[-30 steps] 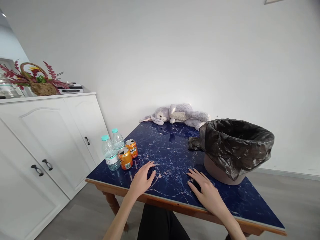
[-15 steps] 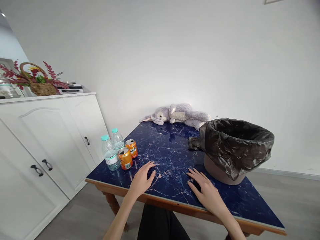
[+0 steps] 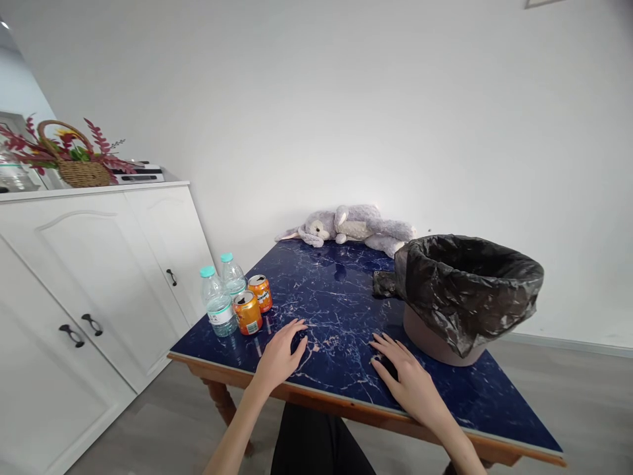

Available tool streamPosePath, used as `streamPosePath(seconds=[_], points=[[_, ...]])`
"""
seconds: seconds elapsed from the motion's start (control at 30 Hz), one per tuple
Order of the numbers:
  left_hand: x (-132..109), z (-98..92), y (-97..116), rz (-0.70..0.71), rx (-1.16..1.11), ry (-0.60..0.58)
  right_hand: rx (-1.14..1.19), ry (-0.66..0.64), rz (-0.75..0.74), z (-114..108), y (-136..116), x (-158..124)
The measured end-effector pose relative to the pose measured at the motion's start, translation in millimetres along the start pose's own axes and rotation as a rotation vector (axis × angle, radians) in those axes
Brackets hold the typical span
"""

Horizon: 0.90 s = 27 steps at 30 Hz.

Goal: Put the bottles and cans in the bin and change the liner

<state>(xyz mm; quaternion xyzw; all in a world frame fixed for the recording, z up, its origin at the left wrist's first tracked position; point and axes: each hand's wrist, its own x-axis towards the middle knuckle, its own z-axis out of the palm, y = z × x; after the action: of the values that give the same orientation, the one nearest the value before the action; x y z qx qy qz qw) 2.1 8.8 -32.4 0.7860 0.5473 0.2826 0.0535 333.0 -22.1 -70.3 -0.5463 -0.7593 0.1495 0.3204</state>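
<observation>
Head view: unmoved this past second, bare left hand (image 3: pixel 278 355) and bare right hand (image 3: pixel 409 381) rest, fingers spread and empty, on a blue marble-patterned table (image 3: pixel 331 313); two orange metal cans (image 3: pixel 248 315) near the left and a round, black-bag-lined brown bin (image 3: pixel 435 340) near the right stand unhandled.

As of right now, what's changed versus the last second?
Nothing visibly moved, and nothing was taken hold of or let go. Left hand and right hand are still empty at the table; bottles, cans, lined bin and plush rabbit stayed put.
</observation>
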Motion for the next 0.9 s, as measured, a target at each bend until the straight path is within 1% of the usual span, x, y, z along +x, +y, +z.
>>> streamPosePath(seconds=[0.13,0.33,0.77,0.9], points=[[-0.4,0.8,-1.1,0.004,-0.003,-0.002,0.019,0.037,-0.012,1.1,1.0,-0.6],[-0.8,2.4,-3.0,0.02,-0.004,0.027,0.014,0.028,-0.012,0.3,0.5,0.1],[-0.2,-1.2,-0.1,-0.008,0.007,-0.01,-0.001,0.018,-0.003,-1.7,-2.6,0.7],[-0.1,-1.2,-0.1,-0.01,0.005,-0.012,0.008,0.043,-0.021,-0.4,-2.6,-0.8]])
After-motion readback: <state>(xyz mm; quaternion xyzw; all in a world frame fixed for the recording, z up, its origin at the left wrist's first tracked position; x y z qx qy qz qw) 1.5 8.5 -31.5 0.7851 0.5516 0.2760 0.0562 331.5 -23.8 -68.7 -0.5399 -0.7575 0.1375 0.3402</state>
